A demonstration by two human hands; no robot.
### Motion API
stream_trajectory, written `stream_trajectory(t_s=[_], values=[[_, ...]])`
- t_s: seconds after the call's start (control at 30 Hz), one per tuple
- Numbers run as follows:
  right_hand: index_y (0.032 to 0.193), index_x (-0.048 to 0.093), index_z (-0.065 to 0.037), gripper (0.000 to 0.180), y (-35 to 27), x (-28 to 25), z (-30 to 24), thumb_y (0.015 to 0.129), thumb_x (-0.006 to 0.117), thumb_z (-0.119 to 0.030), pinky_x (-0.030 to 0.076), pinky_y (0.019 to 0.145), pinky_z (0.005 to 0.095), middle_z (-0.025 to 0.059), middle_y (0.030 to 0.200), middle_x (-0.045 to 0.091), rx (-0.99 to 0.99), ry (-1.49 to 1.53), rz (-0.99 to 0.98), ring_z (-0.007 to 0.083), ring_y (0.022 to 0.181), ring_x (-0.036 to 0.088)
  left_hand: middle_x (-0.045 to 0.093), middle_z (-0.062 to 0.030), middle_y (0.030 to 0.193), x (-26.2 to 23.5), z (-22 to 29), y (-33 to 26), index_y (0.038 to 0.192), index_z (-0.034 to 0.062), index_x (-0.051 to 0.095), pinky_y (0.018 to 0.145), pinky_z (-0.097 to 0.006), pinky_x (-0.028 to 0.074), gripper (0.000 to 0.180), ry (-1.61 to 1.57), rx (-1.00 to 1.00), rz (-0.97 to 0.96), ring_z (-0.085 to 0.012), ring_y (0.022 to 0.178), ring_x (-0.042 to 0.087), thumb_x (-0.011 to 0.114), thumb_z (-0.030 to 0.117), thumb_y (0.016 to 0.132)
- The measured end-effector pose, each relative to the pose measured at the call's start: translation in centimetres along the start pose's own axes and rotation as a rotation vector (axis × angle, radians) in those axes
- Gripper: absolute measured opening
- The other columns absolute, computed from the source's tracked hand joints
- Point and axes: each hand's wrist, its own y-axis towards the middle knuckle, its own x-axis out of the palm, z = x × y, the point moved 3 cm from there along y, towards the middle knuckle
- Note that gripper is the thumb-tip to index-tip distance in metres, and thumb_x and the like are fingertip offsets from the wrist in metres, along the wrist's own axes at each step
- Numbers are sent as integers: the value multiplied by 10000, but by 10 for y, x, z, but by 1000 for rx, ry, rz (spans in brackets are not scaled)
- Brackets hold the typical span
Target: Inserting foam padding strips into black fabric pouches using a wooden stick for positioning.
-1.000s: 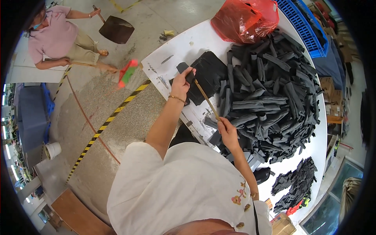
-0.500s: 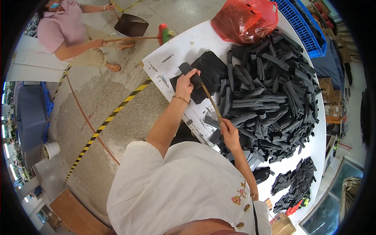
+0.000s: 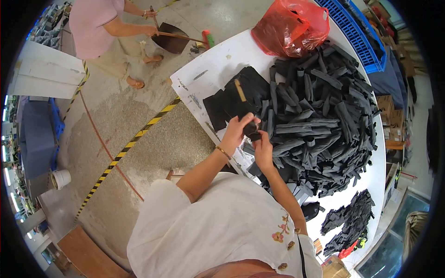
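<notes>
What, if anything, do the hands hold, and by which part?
A dark piece: left hand near its far end, right hand apparently at its near end.

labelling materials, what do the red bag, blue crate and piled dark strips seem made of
Red bag: thin, glossy plastic film, crinkled with bright glints. Blue crate: probably moulded plastic, given its regular slots. Dark strips: matte, perhaps fabric or foam, softly curled.

– What finish is seen on the dark strips [image 3: 320, 125]?
– Matt and cloth-like; glossy, thin plastic is shown by the red bag [image 3: 287, 32], a smooth, marked surface by the white tabletop [image 3: 215, 60].
</notes>
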Motion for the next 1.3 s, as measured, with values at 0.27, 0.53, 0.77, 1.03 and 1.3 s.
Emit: stream_trajectory(t_s=[0.27,0.53,0.77,1.03,1.3], values=[[1155,472,-2,222,-10,6,2,943,424,-50,441,535,310,96,676,565,26,68,64,166,568,535,571,-47,748,28,16,2,962,38,606,620,-366,553,175,-166,-64,-50,-227,670,650,650,189,885],[1083,531,-17,172,-41,-1,-2,972,446,-118,408,491,304,94,603,511,9,-50,-32,139,523,498,617,-56,753,31,29,25,914,53,611,467,-277,478,146,-240,66,185,-141,541,572,678,172,863],[993,575,-32,145,-105,-46,-1,973,464,-122,398,470,286,79,552,483,172,24,-229,118,493,481,496,12,542,10,55,55,897,45,620,326,-210,234,123,-177,84,165,-55,339,330,668,154,864],[906,581,-28,74,-127,-96,-45,911,559,-98,394,444,312,131,555,509,40,-195,-185,228,448,508,450,22,523,6,39,59,861,54,594,390,-232,257,275,-212,54,260,-65,364,287,596,322,922],[1059,570,-7,219,-32,-64,-64,880,653,-101,386,530,198,-10,659,512,-150,-48,330,46,590,425,478,20,593,39,4,56,858,69,577,430,-204,296,230,-457,-55,288,-45,430,346,552,279,949]])
